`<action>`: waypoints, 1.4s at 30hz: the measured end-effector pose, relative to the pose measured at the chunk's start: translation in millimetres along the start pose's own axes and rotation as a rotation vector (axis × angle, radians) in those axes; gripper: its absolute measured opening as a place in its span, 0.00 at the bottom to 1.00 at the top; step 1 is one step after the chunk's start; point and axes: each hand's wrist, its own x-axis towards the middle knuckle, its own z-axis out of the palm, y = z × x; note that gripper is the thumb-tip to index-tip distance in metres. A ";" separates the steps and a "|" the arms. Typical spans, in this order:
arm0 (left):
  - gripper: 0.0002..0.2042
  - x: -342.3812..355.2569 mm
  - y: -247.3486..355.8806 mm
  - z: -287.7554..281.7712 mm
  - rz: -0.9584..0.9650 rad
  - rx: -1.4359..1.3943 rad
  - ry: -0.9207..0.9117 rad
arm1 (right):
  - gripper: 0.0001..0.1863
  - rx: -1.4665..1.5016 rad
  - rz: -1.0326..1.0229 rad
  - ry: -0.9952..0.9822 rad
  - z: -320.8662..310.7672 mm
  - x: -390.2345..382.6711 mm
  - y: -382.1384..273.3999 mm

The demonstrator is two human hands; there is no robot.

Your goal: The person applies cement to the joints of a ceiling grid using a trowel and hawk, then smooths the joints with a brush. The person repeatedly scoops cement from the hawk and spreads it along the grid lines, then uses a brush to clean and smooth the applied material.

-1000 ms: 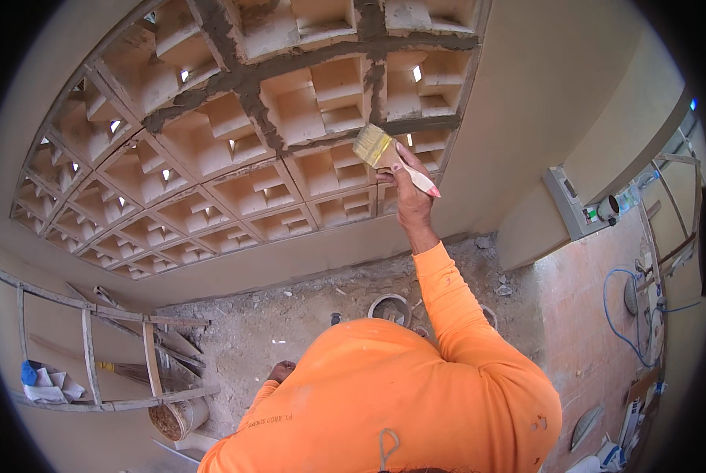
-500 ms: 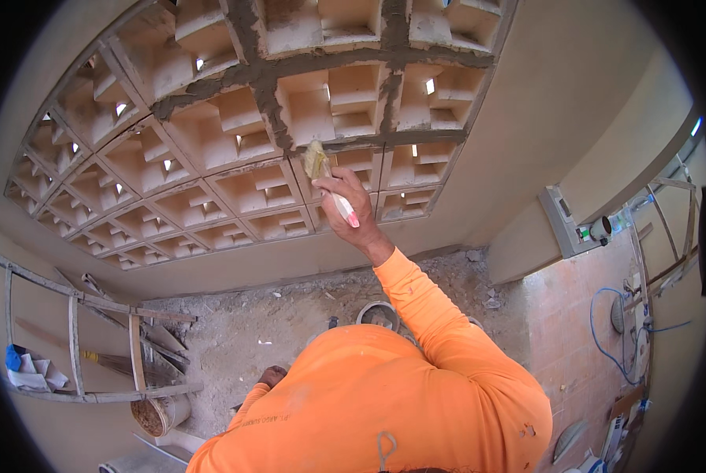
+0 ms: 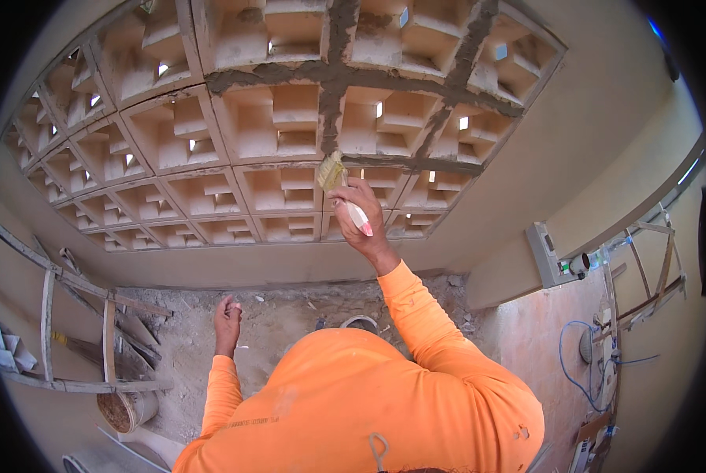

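Note:
My right hand [image 3: 365,217] is closed around a paintbrush [image 3: 358,218] with a white handle and a pink end. Its pale, yellowish bristles [image 3: 331,171] press on the joint below a grey mortar seam. That joint belongs to a wall of cream breeze blocks [image 3: 282,189] with stepped openings. Grey mortar [image 3: 333,75] is smeared along several of the upper and right-hand joints, while joints to the left and below show as thin dark lines. My left hand [image 3: 227,317] hangs low over the ground, fingers curled, with nothing visible in it.
A wooden ladder-like frame [image 3: 49,323] leans at the left, above a dirty bucket [image 3: 136,408]. Another bucket's rim [image 3: 359,322] shows just beyond my body. Rubble covers the ground [image 3: 187,339]. At right are a grey box [image 3: 550,252] on a ledge and a blue cable [image 3: 567,370].
The brush has shifted slightly along the joint, still in my right hand. My left hand has come up and forward from beside my body. The view has swung a little.

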 end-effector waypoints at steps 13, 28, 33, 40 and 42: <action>0.33 145.0 298.2 74.9 1.128 0.484 0.407 | 0.08 -0.223 0.673 0.504 -115.5 -187.8 17.7; 0.46 164.3 275.6 100.3 0.807 1.236 0.688 | 0.10 -0.143 1.649 1.473 -231.1 -725.8 112.4; 0.45 173.2 257.6 157.7 0.783 1.431 0.679 | 0.17 -0.493 1.659 1.173 -285.2 -812.8 234.4; 0.44 185.1 267.7 167.8 0.721 1.549 0.714 | 0.19 -0.669 1.849 0.742 -297.3 -868.3 349.2; 0.44 176.2 278.9 137.9 0.675 1.541 0.747 | 0.20 -0.686 2.008 0.627 -306.5 -851.8 356.8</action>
